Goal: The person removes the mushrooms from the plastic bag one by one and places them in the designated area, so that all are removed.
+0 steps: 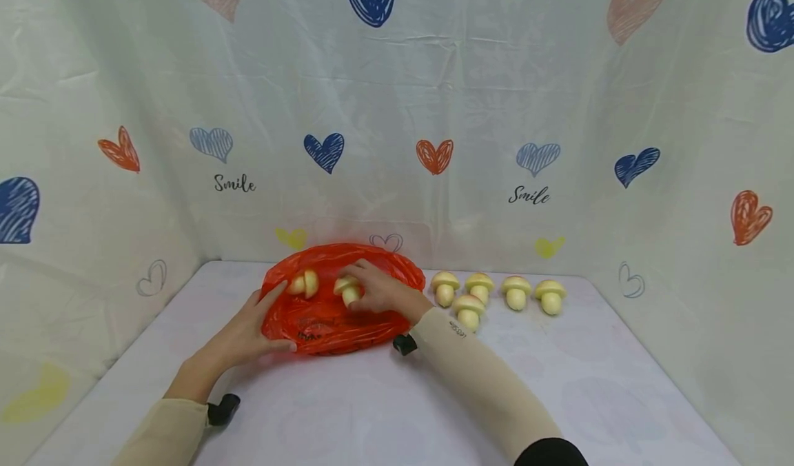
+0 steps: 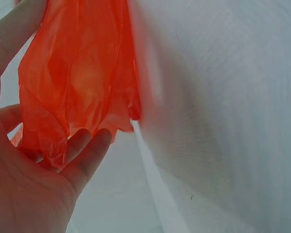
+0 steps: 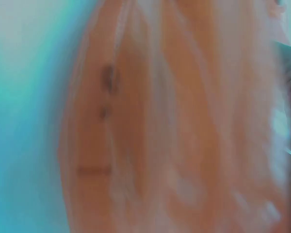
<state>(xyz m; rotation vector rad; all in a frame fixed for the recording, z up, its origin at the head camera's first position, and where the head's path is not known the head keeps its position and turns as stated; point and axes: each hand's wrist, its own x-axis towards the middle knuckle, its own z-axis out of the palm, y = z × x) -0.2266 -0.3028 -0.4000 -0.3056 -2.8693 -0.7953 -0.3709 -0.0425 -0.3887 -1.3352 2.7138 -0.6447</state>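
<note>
A red plastic bag (image 1: 372,335) lies spread with its mouth open on the white table. Inside it, toward the left, rests a toy mushroom (image 1: 305,284) on its side. My right hand (image 1: 380,291) reaches over the bag from the right and holds a second toy mushroom (image 1: 348,289) with its cap up. At the bag's left side is my left hand (image 1: 251,331), its fingers and thumb around the edge. The left wrist view has the bag's folds (image 2: 87,82) hanging between thumb and bent fingers. Blurred printed plastic (image 3: 136,121) fills most of the right wrist view.
Several more toy mushrooms stand upright right of the bag, one (image 1: 468,311) in front and others such as the rightmost one (image 1: 550,296) behind. A white curtain (image 1: 471,94) printed with hearts surrounds the table (image 1: 347,411) at the back and sides.
</note>
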